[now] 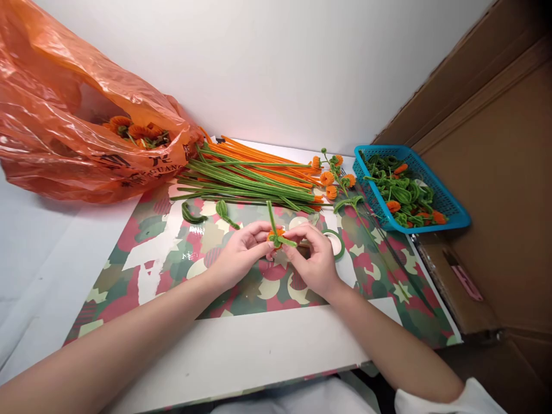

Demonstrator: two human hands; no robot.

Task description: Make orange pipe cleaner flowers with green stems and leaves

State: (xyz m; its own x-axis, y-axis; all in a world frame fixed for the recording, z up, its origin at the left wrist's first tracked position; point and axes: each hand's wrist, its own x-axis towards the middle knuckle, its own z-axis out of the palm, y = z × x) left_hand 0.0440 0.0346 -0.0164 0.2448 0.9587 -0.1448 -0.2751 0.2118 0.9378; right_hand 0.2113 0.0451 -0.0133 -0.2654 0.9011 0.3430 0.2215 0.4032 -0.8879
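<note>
The left hand [241, 253] and the right hand [313, 259] meet above the patterned mat [172, 253], fingertips pinching a small orange flower [276, 236] between them. Its green stem [271, 215] points up and away from both hands, slightly left. Further right sits a blue basket [452, 210] of finished pieces.

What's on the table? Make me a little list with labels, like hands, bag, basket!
left hand: pinches the small orange-and-green flower piece
right hand: grips the same piece from the other side
pipe cleaners: green and orange pile behind the hands
orange bag: at left, open, orange flowers inside
blue basket: at right, holds green and orange bits
finished stem: lies beside the basket
tape roll: by the right hand
mat: patterned, under everything
</note>
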